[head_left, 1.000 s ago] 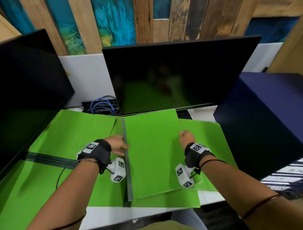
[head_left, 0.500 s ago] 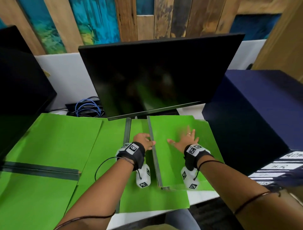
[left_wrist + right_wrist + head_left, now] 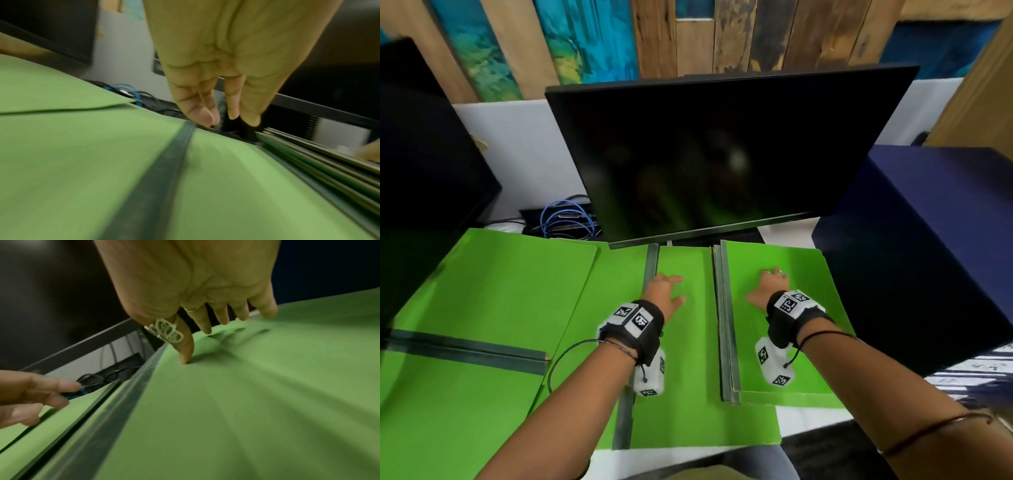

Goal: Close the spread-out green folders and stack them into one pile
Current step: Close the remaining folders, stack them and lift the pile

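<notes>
Several closed green folders form a pile [image 3: 784, 342] at the right, dark spines to the left. My right hand [image 3: 774, 282] lies flat on top of it, open, and its spread fingers [image 3: 205, 327] press the top cover [image 3: 267, 402]. Left of the pile lies an open green folder [image 3: 688, 394] with a dark spine [image 3: 650, 263]. My left hand [image 3: 671, 291] is open on that folder's right leaf, with straight fingers [image 3: 205, 116] near its far edge. The pile's edges [image 3: 318, 162] show beside it. Another open folder [image 3: 465, 291] lies far left, its spine [image 3: 465, 353] running crosswise.
A dark monitor [image 3: 722, 154] stands just behind the folders, its lower edge close over them. A second monitor [image 3: 421, 171] is at the left and a navy box [image 3: 928, 240] at the right. Blue cables [image 3: 568, 219] lie behind. The white desk edge [image 3: 811, 418] shows in front.
The folder whose cover edge my right hand held has shifted right onto the pile. My right hand now lies flat on it; my left hand left its spine for the open folder.
</notes>
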Demonstrator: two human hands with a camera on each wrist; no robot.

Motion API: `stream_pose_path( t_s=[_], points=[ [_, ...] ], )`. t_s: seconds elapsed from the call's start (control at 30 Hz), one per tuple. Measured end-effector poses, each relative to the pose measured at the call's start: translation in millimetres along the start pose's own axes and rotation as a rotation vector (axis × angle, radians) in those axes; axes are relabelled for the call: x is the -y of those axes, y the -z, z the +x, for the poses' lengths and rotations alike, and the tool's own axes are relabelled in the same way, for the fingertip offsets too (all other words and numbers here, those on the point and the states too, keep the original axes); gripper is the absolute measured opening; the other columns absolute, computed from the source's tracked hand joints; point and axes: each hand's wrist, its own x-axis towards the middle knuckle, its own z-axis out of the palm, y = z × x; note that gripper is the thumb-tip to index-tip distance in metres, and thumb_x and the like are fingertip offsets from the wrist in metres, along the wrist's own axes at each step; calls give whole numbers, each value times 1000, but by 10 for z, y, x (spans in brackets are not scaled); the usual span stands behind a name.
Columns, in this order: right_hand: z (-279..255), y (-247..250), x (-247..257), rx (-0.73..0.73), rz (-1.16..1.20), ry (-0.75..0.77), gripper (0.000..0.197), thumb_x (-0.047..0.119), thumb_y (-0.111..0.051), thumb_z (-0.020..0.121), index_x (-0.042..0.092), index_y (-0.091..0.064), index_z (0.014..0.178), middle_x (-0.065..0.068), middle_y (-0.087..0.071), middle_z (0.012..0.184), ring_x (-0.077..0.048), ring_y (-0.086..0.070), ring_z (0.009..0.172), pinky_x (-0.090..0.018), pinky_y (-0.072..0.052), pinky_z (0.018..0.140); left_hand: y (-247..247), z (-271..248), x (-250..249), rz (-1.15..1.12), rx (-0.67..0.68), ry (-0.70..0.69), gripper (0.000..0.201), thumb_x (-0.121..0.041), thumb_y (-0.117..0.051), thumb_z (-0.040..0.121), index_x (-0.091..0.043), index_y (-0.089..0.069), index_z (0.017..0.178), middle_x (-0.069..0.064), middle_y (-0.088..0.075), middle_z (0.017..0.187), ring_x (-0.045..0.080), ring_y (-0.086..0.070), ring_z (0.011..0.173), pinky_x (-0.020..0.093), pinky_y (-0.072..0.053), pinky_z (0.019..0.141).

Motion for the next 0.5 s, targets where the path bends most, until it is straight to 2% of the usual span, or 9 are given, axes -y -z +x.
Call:
stream_pose_path(
  t_s=[0.07,0.13,0.23,0.3,0.37,0.43,0.5],
  points=[
    [-24,-26,199,-111,44,96,61,26,-57,84,12,-37,140,-13,-16,154,-32,-15,142,-47,-26,114,163,-64,377,-7,-159,95,43,-8,-55,90,-15,-51,132,18,-45,137,30,-49,123,31,-37,107],
    [-84,-94,482,-198,59,238,49,29,-58,86,13,-49,131,-13,-30,149,-30,-25,138,-43,-29,113,315,-159,821,10,-300,231,40,0,-53,88,-11,-56,127,20,-47,135,32,-48,123,33,-38,108],
    [-243,-226,967,-148,139,421,34,23,-55,90,11,-60,121,-12,-48,136,-26,-43,127,-33,-36,108,520,-392,1394,95,-380,494,48,-7,-58,85,-16,-51,132,18,-34,146,37,-32,133,45,-31,112],
    [-334,-368,1294,-43,120,541,28,15,-50,91,9,-67,113,-12,-61,123,-25,-54,116,-28,-42,101,625,-604,1664,104,-342,728,66,-25,-67,80,-22,-38,139,16,-15,154,41,-11,141,57,-22,113],
    [-403,-526,1633,74,103,605,29,10,-47,91,7,-69,110,-11,-65,118,-25,-58,112,-30,-44,101,659,-793,1895,32,-279,920,100,-44,-76,67,-26,-18,146,19,5,156,45,7,142,66,-15,110],
    [-457,-685,1943,176,107,608,30,10,-47,92,4,-66,114,-12,-64,121,-27,-57,115,-31,-43,102,607,-934,2051,-79,-238,1029,129,-57,-80,53,-27,1,149,22,19,154,47,16,140,69,-11,109],
    [-495,-840,2227,262,116,550,39,21,-49,94,2,-55,127,-13,-55,133,-28,-51,122,-30,-42,102,498,-1037,2129,-168,-224,1080,141,-63,-80,47,-25,11,148,22,21,153,47,16,140,68,-9,109]
  ],
)
